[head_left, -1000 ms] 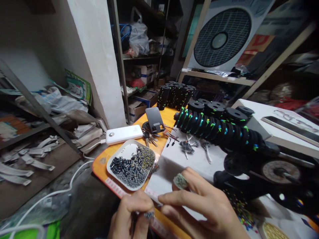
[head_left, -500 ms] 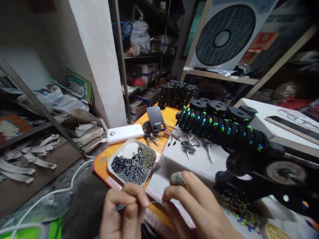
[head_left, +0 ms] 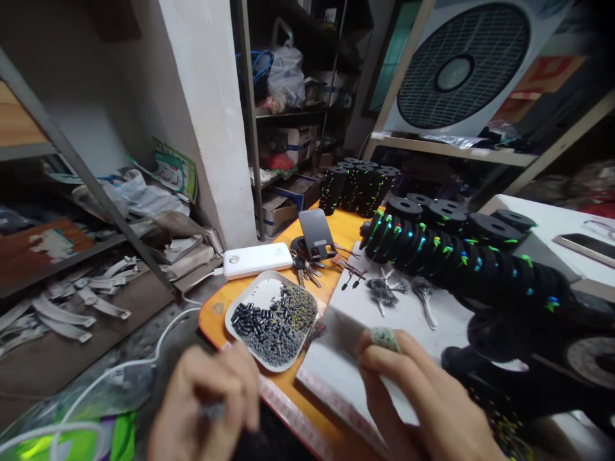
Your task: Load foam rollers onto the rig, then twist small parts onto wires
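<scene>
My left hand (head_left: 206,403) is blurred, its fingers curled closed in front of the tray. A small dark grey thing shows between them, too smeared to name. My right hand (head_left: 423,397), with a green wrap (head_left: 384,338) on one finger, is held in a pinch over the white box top (head_left: 336,358); whatever sits at its fingertips is hidden. Between and beyond the hands, a white square tray (head_left: 262,286) holds many small grey, black and yellowish pieces (head_left: 276,333). To the right lies a black rod stacked with discs (head_left: 446,253), with green and blue bits tied along it.
On the orange table (head_left: 216,314) are a white power bank (head_left: 257,260), keys (head_left: 307,270) and a phone stand (head_left: 317,234). Bundles of thin wires (head_left: 382,291) lie on the box top. Black spools (head_left: 358,186) stand behind. A box fan (head_left: 464,67) is at the upper right.
My hands have moved apart, the left one leftward and down, the right one rightward. The whole view has shifted, so the tray and table appear further right.
</scene>
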{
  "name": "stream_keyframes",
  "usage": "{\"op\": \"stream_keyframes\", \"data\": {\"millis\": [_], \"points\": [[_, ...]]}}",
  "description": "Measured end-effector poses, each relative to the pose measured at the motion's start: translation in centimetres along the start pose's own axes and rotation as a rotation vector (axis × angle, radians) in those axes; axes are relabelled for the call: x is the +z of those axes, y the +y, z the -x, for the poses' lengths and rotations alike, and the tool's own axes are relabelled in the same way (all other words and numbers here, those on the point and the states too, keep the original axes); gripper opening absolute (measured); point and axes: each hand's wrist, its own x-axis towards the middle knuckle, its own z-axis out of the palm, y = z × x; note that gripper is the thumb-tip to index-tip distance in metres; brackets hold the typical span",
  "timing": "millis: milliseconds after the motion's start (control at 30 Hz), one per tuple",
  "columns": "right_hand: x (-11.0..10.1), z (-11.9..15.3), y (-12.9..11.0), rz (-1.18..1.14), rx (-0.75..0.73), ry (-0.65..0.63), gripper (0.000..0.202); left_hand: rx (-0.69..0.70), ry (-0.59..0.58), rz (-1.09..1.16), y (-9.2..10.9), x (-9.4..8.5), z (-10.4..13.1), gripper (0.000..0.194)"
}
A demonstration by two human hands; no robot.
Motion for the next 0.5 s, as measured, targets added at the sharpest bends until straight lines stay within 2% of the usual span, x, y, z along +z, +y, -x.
{"op": "stream_keyframes", "data": {"millis": [33,67,100,167,200,333,433,500], "points": [[0.0,-0.1,0.1,-0.034,0.047,0.005,0.013,-0.025,-0.013,-0.166,-0.3,-1.2,-1.6,0.024],[0.0,-0.2,0.1,-0.07,0.077,-0.006,0.014,-0.011,-0.073,-0.352,-0.5,-2.4,-3.3,0.024],[-0.1,-0.4,0.1,-0.105,0.087,-0.024,0.015,0.051,-0.14,-0.552,-0.7,-3.4,-5.0,0.017],[-0.3,-0.9,0.0,-0.145,0.077,-0.063,0.014,0.047,-0.22,-0.677,-1.1,-4.6,-8.3,0.008],[-0.4,-1.1,0.0,-0.151,0.07,-0.082,0.014,0.035,-0.287,-0.717,-1.3,-4.7,-9.7,0.011],[-0.4,-1.4,0.1,-0.163,0.039,-0.11,0.014,0.019,-0.576,-0.834,-2.8,-2.8,-12.8,0.028],[-0.3,-1.3,0.3,-0.181,0.032,-0.098,0.016,0.067,-0.811,-0.899,-4.2,-1.2,-13.8,0.03],[-0.3,-1.3,0.3,-0.182,0.047,-0.081,0.015,0.082,-0.964,-0.935,-5.2,-0.7,-14.4,0.026]]}}
